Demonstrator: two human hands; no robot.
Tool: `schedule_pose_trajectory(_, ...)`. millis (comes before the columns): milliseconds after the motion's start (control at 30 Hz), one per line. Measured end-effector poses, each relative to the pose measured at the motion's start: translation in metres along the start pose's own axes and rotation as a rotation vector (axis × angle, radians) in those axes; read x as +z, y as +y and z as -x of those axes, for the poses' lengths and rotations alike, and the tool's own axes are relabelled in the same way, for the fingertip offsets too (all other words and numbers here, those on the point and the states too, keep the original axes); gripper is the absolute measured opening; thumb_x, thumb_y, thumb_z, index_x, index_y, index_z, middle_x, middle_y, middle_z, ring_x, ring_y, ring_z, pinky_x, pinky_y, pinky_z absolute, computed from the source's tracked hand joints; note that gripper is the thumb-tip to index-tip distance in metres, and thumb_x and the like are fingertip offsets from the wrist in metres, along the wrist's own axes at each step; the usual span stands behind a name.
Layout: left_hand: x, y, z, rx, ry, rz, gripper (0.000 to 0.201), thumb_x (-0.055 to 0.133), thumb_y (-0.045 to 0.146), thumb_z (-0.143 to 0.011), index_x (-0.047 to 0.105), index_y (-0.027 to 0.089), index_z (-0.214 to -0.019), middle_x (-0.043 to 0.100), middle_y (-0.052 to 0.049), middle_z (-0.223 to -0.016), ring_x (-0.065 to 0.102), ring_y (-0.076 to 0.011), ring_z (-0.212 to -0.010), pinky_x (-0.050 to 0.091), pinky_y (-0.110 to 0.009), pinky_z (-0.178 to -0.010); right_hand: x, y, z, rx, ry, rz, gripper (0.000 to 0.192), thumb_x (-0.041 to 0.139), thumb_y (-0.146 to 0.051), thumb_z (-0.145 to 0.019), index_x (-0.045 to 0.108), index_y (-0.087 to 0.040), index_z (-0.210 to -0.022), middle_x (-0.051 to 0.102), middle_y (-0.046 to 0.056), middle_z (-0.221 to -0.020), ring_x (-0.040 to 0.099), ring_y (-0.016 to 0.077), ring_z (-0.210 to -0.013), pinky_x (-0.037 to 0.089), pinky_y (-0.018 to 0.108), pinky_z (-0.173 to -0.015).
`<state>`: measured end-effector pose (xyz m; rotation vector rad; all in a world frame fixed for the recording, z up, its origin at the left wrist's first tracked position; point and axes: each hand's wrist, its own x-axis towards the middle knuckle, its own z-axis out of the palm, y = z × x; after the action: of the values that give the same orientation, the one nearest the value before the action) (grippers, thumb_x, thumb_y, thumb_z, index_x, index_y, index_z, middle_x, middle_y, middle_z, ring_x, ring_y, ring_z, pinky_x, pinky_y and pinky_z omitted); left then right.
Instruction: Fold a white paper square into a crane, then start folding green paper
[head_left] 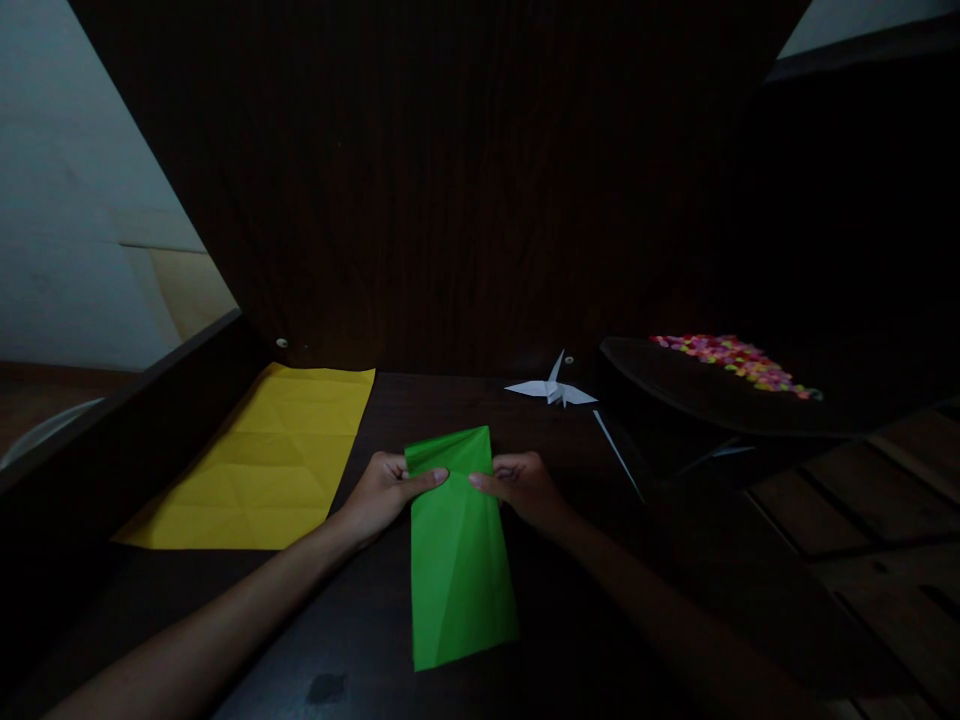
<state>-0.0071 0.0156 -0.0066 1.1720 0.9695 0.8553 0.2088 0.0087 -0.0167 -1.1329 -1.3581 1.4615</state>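
Observation:
Between my two hands is a sheet of green origami paper (459,560), folded into a tall strip with crease lines across it. My left hand (386,495) pinches its left edge near the top, thumb on the front and fingers behind. On the opposite edge, at about the same height, my right hand (529,490) grips it the same way. The paper's upper end is folded over at a slant, and its lower end hangs toward me. Fingers behind the paper are partly hidden.
A creased yellow paper sheet (277,465) lies flat at the left of the dark table (315,620). Behind my right hand sits a white paper crane (555,390). Small colourful pieces (739,362) lie on a dark raised surface at right. A dark upright panel (450,200) closes the back.

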Motion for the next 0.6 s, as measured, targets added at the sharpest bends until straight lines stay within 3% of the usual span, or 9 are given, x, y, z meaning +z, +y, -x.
schedule_pose_trajectory(167, -0.0015, -0.0005, -0.0019, 0.002, 0.097, 0.029, 0.034, 0.085, 0.044, -0.062, 0.073, 0.012, -0.068, 0.074, -0.005, -0.070, 0.066, -0.0170, -0.058, 0.051, -0.026, -0.058, 0.0016, -0.0003, 0.0014, 0.033, -0.040, 0.018, 0.033, 0.078, -0.048, -0.066, 0.075, -0.017, -0.075, 0.076, 0.005, -0.073, 0.071, 0.0227, -0.066, 0.054, 0.033, -0.061)
schedule_pose_trajectory(367, -0.0014, 0.0010, -0.0004, -0.042, -0.056, 0.022, 0.032, 0.086, 0.042, -0.061, 0.076, 0.013, -0.074, 0.076, -0.007, -0.078, 0.069, -0.0210, -0.068, 0.054, -0.030, -0.068, 0.0032, -0.0048, 0.0015, 0.046, 0.030, -0.002, 0.033, 0.079, -0.049, -0.064, 0.074, -0.017, -0.071, 0.075, 0.004, -0.069, 0.070, 0.0223, -0.063, 0.053, 0.033, -0.060)
schedule_pose_trajectory(500, -0.0015, -0.0011, -0.0010, -0.016, 0.018, 0.077, 0.032, 0.085, 0.041, -0.063, 0.075, 0.012, -0.073, 0.075, -0.007, -0.075, 0.069, -0.0208, -0.069, 0.054, -0.030, -0.069, 0.0027, -0.0079, 0.0037, 0.122, -0.086, -0.051, 0.039, 0.082, -0.048, -0.061, 0.075, -0.016, -0.081, 0.076, 0.004, -0.075, 0.071, 0.0230, -0.068, 0.054, 0.034, -0.066)
schedule_pose_trajectory(600, -0.0013, -0.0018, -0.0023, -0.004, 0.080, 0.148, 0.034, 0.087, 0.038, -0.060, 0.075, 0.012, -0.078, 0.075, -0.008, -0.078, 0.070, -0.0221, -0.072, 0.055, -0.033, -0.073, 0.0016, -0.0081, 0.0057, 0.143, -0.074, -0.023, 0.040, 0.083, -0.048, -0.060, 0.074, -0.015, -0.080, 0.076, 0.006, -0.076, 0.071, 0.0234, -0.069, 0.053, 0.035, -0.066)
